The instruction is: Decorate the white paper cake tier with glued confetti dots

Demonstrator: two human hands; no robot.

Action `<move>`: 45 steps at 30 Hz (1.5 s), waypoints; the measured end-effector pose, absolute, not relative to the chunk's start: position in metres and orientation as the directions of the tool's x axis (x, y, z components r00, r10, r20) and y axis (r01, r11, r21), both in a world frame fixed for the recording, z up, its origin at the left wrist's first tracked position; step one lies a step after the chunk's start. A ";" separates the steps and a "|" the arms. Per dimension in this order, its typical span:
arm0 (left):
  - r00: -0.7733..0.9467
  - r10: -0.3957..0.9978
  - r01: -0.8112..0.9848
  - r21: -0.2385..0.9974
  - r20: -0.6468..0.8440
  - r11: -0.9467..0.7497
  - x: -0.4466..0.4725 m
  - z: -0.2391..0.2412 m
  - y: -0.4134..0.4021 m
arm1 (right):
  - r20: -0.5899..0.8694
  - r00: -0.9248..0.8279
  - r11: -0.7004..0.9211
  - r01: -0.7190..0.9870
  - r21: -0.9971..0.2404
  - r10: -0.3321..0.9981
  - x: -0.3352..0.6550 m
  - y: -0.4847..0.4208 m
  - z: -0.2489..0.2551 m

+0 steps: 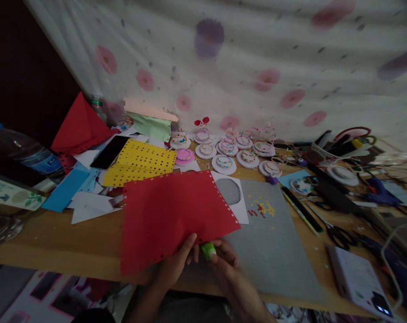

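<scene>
A large red sheet of paper (170, 206) with small holes punched along its edges is gripped at its near edge by my left hand (181, 258), thumb on top. My right hand (227, 262) closes around a small green hole punch (208, 251) set at that same near edge. Whether the punch's jaws bite the paper is hidden by my fingers. Beside the sheet, red and yellow paper dots (262, 208) lie scattered on a grey cutting mat (270, 260). A white sheet with a round cut-out (244, 206) is partly under the red paper.
Yellow punched paper (143, 162), a black phone (110, 151) and a water bottle (32, 152) sit at left. Several small decorated paper hats (224, 163) stand at the back. At right are scissors (338, 231), a pen cup (324, 150) and a white power bank (360, 278).
</scene>
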State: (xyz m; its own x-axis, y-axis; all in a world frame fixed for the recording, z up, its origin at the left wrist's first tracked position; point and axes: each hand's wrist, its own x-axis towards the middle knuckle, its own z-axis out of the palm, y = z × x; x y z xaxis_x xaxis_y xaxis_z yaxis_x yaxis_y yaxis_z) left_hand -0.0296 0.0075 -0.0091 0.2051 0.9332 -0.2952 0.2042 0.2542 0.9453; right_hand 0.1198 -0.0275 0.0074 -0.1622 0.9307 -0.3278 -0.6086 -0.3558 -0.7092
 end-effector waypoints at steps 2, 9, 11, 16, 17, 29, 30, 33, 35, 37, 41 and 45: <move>0.216 0.927 0.197 0.943 -0.307 0.266 -0.031 -0.011 0.007 | -0.331 -0.160 -0.357 -0.604 -0.712 0.930 0.118 -0.028 0.006; 0.204 0.923 0.220 0.934 -0.327 0.283 -0.030 -0.003 0.007 | -0.349 -0.105 -0.329 -0.652 -0.683 0.931 0.115 -0.026 0.004; 0.192 0.926 0.213 0.935 -0.325 0.285 -0.028 -0.001 0.007 | -0.352 -0.099 -0.328 -0.654 -0.682 0.931 0.115 -0.027 0.004; 0.154 0.936 0.211 0.936 -0.316 0.281 -0.027 -0.004 0.007 | -0.369 -0.080 -0.326 -0.659 -0.678 0.926 0.117 -0.029 0.005; 0.151 0.937 0.211 0.936 -0.315 0.281 -0.027 -0.005 0.007 | -0.367 -0.076 -0.324 -0.657 -0.681 0.927 0.117 -0.029 0.005; 0.122 0.951 0.213 0.943 -0.285 0.256 -0.027 -0.003 0.006 | -0.278 -0.104 -0.281 -0.622 -0.731 0.955 0.113 -0.029 0.000; 0.122 0.950 0.215 0.942 -0.286 0.256 -0.027 -0.004 0.006 | -0.277 -0.099 -0.277 -0.623 -0.731 0.956 0.113 -0.030 -0.001; 0.131 0.947 0.221 0.939 -0.294 0.262 -0.028 -0.005 0.005 | -0.290 -0.086 -0.278 -0.629 -0.726 0.953 0.112 -0.030 -0.003; 0.129 0.946 0.233 0.936 -0.299 0.264 -0.028 -0.005 0.005 | -0.291 -0.083 -0.276 -0.635 -0.722 0.953 0.112 -0.030 -0.003; 0.118 0.945 0.255 0.929 -0.305 0.268 -0.028 -0.005 0.005 | -0.289 -0.073 -0.267 -0.639 -0.722 0.955 0.111 -0.029 -0.001; 0.136 0.938 0.345 0.903 -0.318 0.256 -0.029 -0.001 0.004 | -0.338 -0.016 -0.261 -0.670 -0.695 0.941 0.111 -0.025 0.002; 0.130 0.935 0.486 0.843 -0.329 0.228 -0.030 0.006 0.005 | -0.348 -0.022 -0.267 -0.686 -0.677 0.937 0.112 -0.018 0.002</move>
